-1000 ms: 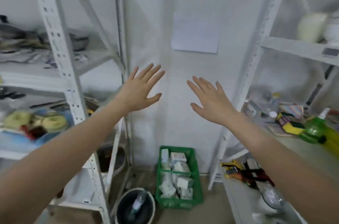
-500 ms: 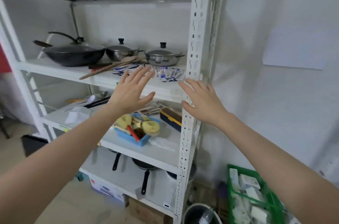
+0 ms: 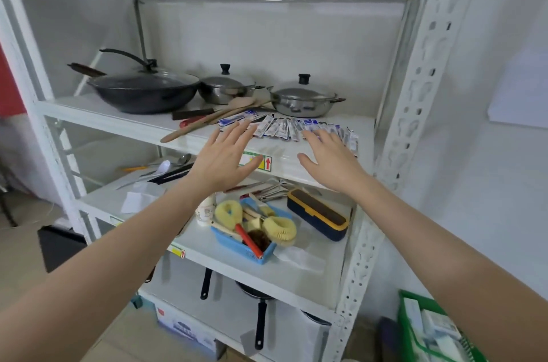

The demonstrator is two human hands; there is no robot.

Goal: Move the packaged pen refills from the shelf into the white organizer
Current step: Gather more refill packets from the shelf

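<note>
In the head view, our left hand (image 3: 223, 157) and right hand (image 3: 331, 158) reach out with fingers spread, grasping nothing, just before the packaged pen refills (image 3: 284, 126) fanned along the shelf (image 3: 118, 121) edge, in front of the steel pot (image 3: 302, 100).

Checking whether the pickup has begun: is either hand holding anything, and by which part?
Nothing is held. The left hand and right hand are open, fingers spread, at the packaged pen refills.
</note>
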